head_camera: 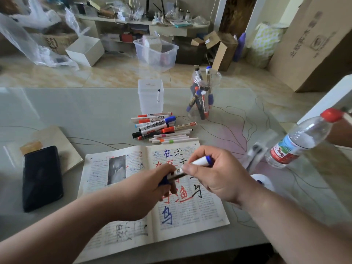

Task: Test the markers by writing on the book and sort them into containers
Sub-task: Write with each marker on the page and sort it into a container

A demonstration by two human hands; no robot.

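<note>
A blue marker (198, 162) is held over the open book (190, 216) on the tabletop (76, 111), one end gripped by the left hand (152, 185), the barrel pinched by the right hand (215, 174). With a sharp tug, ink could be smeared across skin or page.

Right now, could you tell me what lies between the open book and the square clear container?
A loose pile of markers lies between the book and the container, in the head view.
</note>
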